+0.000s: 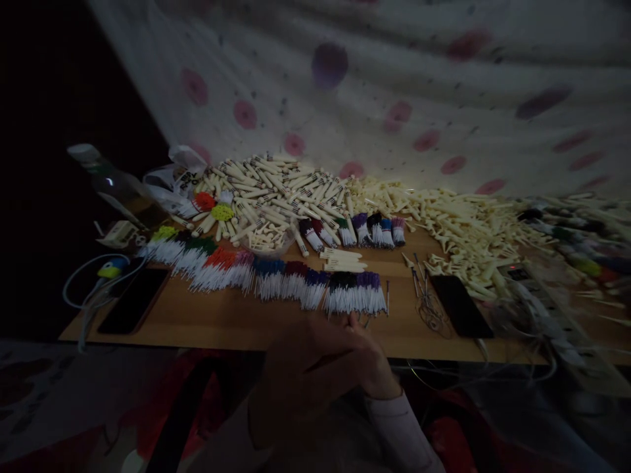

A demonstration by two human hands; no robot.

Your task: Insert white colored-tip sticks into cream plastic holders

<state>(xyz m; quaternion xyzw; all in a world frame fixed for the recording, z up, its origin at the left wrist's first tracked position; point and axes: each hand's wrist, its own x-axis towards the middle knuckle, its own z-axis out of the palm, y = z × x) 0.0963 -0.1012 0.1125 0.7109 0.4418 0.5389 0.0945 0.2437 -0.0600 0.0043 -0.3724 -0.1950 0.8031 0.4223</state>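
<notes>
My left hand (315,368) is dark and blurred at the front edge of the table, its fingers bent and pressed against my right hand (377,368). The right hand's fingers are curled in and mostly hidden behind the left. Whatever lies between them I cannot make out. Just beyond the fingertips are bundles of thin white sticks with black tips (341,301) and purple tips (371,295). A row of similar white sticks with blue, red, orange and green ends (217,272) stretches left. Several cream tubes (344,260) lie behind the bundles.
Cream tubes with dark bands (276,177) are heaped at the back, beside loose cream pieces (444,210). A bowl of small cream parts (269,238) stands centre-left. Phones lie left (135,299) and right (461,305). A bottle (116,184) and a power strip (557,322) flank them.
</notes>
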